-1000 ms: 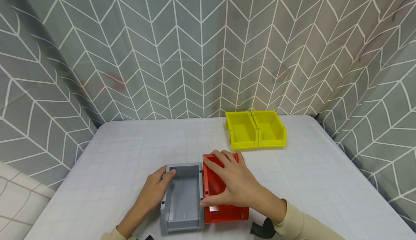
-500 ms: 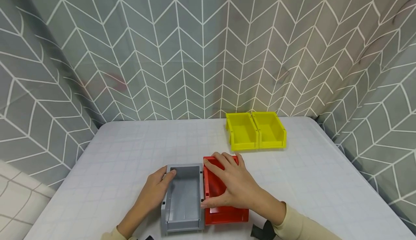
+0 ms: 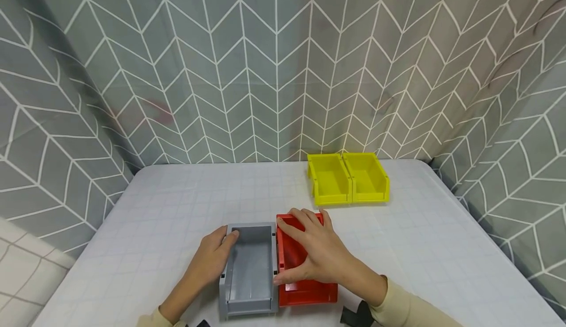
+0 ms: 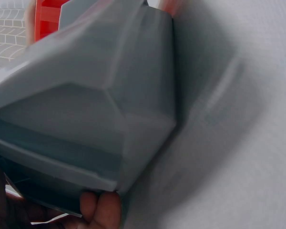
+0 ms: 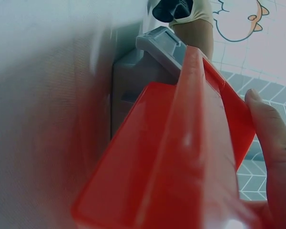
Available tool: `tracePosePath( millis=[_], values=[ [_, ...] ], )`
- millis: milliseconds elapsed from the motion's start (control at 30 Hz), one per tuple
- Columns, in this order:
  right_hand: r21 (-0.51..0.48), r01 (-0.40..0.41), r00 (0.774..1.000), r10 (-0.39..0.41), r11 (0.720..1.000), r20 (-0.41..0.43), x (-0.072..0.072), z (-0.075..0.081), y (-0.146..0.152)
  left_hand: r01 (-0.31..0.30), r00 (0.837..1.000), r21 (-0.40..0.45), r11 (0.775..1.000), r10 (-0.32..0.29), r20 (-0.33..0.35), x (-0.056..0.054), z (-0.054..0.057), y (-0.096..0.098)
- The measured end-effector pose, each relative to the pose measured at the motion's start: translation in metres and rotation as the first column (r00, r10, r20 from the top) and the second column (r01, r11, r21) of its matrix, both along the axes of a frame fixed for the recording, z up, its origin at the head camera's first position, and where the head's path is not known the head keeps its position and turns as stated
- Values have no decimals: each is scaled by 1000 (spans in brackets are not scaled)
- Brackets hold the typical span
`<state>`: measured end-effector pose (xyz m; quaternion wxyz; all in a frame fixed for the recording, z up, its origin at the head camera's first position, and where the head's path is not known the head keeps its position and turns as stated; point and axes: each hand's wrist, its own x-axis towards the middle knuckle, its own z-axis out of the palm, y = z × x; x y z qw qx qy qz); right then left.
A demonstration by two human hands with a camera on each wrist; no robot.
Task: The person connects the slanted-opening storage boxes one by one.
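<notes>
A: Specify the location of the gray bin (image 3: 250, 268) and the red bin (image 3: 294, 295).

B: Both are at the near side of the worktop (image 3: 199, 189), directly side by side: gray at left, red at right. The low front of each faces the person.

A: Describe the left hand (image 3: 213, 258).

B: It enters from the lower left and grips the far part of the gray bin's left wall. The thumb (image 3: 231, 240) hooks over the rim into the bin. The left wrist view adds a detail that the head view conceals: fingertips (image 4: 107, 210) against the outside of the gray plastic. The grasp is narrow, closed about the wall.

A: Describe the right hand (image 3: 318, 251).

B: It spans the red bin from above, back of the hand upward. The fingers are spread wide and curved, reaching the far rim; the thumb points toward the left wall. The red bin is held within this span. The right wrist view shows the thumb tip against the red rim, plus an outer wall hidden from the head camera.

A: Which items appear in one view only?

B: Head view: two yellow bins (image 3: 330, 179), adjacent, near the far edge, right of center. Right wrist view: a cartoon outline (image 5: 238, 26) printed on a white surface.
</notes>
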<state>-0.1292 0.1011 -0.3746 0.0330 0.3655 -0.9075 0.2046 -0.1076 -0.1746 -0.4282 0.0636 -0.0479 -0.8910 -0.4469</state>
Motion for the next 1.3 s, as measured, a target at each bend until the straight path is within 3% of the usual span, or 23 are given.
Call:
tracePosePath(
  millis=[300, 500, 633, 900, 1033, 1300],
  values=[
    [-5, -3, 1000, 2, 1000, -15, -1, -4, 1, -9, 1000, -29, 1000, 10, 24, -2, 2, 1],
    [8, -9, 1000, 9, 1000, -28, -2, -6, 0, -11, 1000, 3, 1000, 11, 26, 1, -1, -2],
    [24, -9, 1000, 9, 1000, -17, 0, -3, 1, 2, 1000, 23, 1000, -3, 17, 2, -4, -2],
    [-75, -8, 998, 12, 997, 55, -2, -1, 2, 13, 1000, 29, 1000, -13, -1, 1, -6, -3],
    [-67, -7, 997, 12, 998, 77, -2, 1, 2, 15, 1000, 32, 999, -15, 4, 2, -4, -3],
    [-48, -13, 998, 16, 999, 58, -3, 1, 0, 20, 1000, 38, 999, -20, 10, 1, -3, -4]
  ],
)
